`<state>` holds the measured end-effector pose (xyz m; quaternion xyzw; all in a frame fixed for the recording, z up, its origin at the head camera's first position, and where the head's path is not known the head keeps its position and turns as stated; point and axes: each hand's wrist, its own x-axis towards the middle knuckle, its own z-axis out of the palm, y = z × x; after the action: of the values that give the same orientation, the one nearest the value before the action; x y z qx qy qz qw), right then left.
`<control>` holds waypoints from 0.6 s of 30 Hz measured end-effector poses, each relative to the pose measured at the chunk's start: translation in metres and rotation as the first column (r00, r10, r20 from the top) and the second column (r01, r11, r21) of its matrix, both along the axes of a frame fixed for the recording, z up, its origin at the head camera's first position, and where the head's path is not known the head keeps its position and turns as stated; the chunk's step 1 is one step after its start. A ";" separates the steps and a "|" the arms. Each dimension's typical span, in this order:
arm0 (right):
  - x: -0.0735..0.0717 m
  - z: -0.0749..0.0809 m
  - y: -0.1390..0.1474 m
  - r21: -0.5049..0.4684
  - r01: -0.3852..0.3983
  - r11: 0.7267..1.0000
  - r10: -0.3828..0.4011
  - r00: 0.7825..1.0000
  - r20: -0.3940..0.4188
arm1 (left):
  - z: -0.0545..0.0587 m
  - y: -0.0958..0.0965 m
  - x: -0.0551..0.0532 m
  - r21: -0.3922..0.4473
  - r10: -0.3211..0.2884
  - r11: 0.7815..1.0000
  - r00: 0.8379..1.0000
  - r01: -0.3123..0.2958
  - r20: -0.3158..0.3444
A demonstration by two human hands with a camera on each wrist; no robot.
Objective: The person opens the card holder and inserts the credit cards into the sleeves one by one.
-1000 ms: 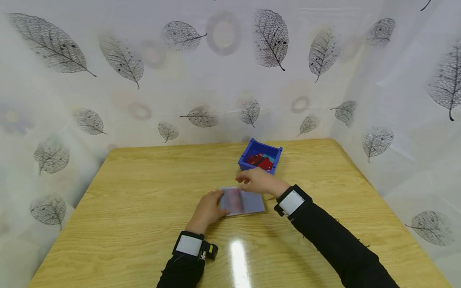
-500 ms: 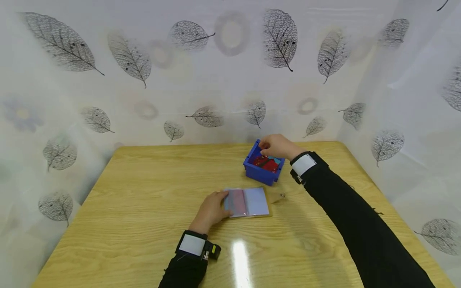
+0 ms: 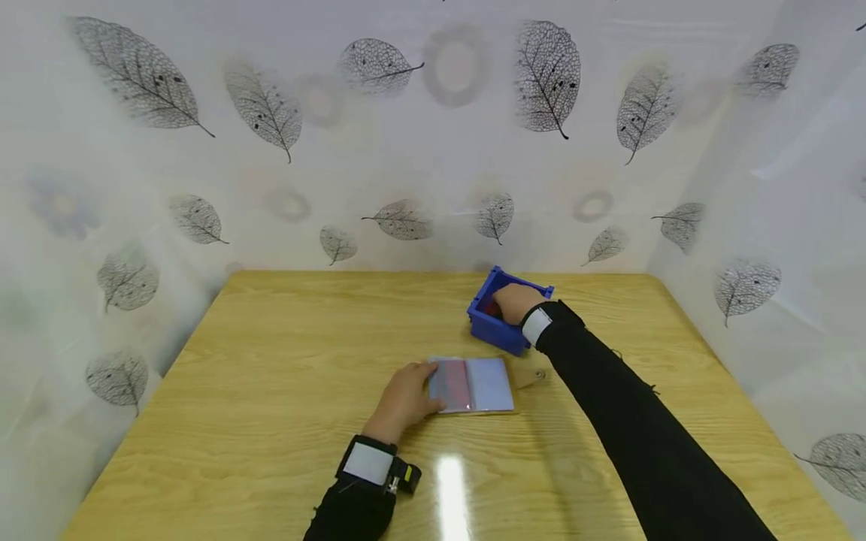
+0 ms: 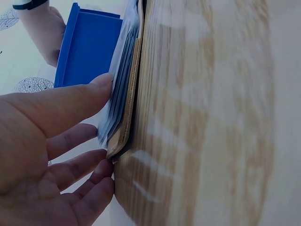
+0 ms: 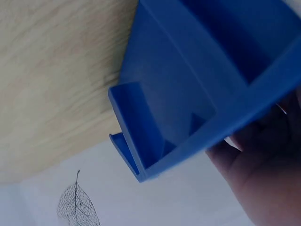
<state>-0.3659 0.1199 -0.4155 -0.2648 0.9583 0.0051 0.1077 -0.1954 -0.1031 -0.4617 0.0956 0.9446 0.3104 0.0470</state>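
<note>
A small card holder (image 3: 491,385) with clear plastic sleeves lies spread on the wooden table, a pink card showing in its left sleeve. My left hand (image 3: 404,400) holds its left edge; in the left wrist view the thumb (image 4: 101,87) presses on the stacked sleeves while the other fingers sit by the tan cover (image 4: 127,117). Behind it stands a blue plastic bin (image 3: 496,330). My right hand (image 3: 518,302) reaches down into this bin, over the red things inside. The bin wall hides its fingertips, so I cannot tell whether they grip anything.
A tan strap with a metal snap (image 3: 539,374) sticks out from the holder's right side toward the bin's front. The table (image 3: 304,338) ends at a pale, leaf-printed curtain (image 3: 433,150) behind and at both sides.
My right hand has gone from above the card holder back to the bin and down into it. My left hand has stayed on the card holder's left edge.
</note>
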 end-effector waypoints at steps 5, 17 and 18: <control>0.000 -0.007 0.004 0.076 -0.049 0.996 0.052 0.998 -0.046 | -0.003 0.001 0.000 -0.004 -0.005 1.000 1.000 0.005 -0.007; 0.004 -0.004 0.005 0.091 -0.145 0.985 0.162 0.963 -0.216 | -0.002 -0.001 0.000 0.024 0.018 1.000 0.999 -0.019 0.030; 0.004 -0.004 0.005 0.077 -0.153 0.985 0.166 0.963 -0.213 | -0.002 -0.002 0.000 0.025 0.019 0.999 0.999 -0.019 0.032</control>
<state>-0.3622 0.1245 -0.4191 -0.3355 0.9393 0.0714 0.0085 -0.1950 -0.1048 -0.4635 0.0822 0.9406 0.3243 0.0579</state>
